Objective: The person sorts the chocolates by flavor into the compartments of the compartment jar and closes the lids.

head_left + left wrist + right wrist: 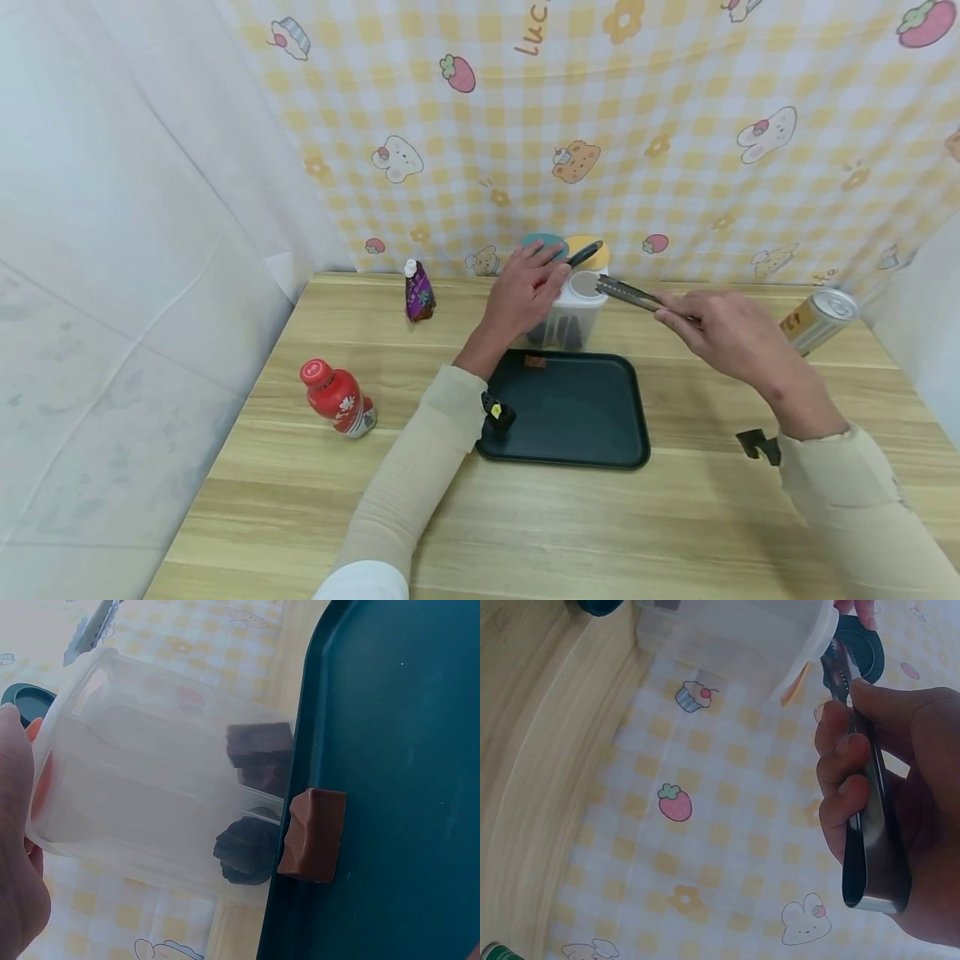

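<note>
A clear plastic container (150,750) with several compartments stands behind the dark green tray (570,417). Blocky and rounded dark brown pieces (247,851) lie at its bottom. My left hand (525,287) rests across its top with fingers spread over the blue lid (542,240), the thumb against a raised dark green lid (587,254). Beside that is the yellow lid (592,246). Metal tongs (874,832) are gripped in my right hand (731,333), their toothed tips beside the uncovered round opening (587,284). A chocolate piece (315,836) lies at the tray's back edge.
On the left of the wooden table (360,517) stand a red bottle (341,398) and, further back, a purple pouch (417,292) with a white cap. A can (819,319) is at the right, past my right hand. A patterned cloth (525,150) hangs behind the table.
</note>
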The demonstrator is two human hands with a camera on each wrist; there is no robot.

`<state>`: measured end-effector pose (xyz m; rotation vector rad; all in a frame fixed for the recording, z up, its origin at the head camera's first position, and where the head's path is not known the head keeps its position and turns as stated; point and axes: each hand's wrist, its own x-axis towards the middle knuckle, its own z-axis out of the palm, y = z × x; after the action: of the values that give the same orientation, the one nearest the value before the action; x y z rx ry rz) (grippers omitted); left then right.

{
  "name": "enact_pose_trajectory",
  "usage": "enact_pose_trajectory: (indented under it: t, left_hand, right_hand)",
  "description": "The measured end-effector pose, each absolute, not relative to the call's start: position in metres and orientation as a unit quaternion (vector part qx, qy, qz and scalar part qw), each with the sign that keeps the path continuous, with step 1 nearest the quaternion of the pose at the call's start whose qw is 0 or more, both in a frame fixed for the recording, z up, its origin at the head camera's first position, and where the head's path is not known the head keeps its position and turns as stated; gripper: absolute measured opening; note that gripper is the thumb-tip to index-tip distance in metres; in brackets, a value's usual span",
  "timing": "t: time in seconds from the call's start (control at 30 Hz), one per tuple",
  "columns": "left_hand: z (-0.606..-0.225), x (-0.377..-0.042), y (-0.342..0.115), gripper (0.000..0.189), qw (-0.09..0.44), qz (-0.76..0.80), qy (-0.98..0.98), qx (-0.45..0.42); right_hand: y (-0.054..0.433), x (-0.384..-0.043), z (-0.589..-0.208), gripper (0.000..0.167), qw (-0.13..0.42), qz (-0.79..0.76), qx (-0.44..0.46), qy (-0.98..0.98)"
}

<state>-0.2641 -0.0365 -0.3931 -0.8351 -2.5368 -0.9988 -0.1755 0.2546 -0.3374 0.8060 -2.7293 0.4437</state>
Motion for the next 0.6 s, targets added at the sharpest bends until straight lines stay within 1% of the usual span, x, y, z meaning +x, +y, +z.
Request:
enact_pose_trajectory:
  t: [0.33, 0.53, 0.6]
  left_hand:
    - [-0.393, -0.264, -0.037, 0.042, 0.146, -0.347, -0.88, -0.29]
    - [-0.394, -0.265, -0.037, 0.042, 0.145, -0.345, -0.881, -0.29]
    - [-0.394, -0.265, -0.037, 0.042, 0.146, -0.345, -0.88, -0.292]
  right_hand:
    - [0.254, -0.174, -0.337, 0.038, 0.122, 0.159, 0.273, -0.941]
    - [0.253, -0.167, -0.337, 0.039, 0.138, 0.16, 0.269, -0.94]
    - [0.253, -0.161, -0.338, 0.039, 0.153, 0.163, 0.271, -0.936]
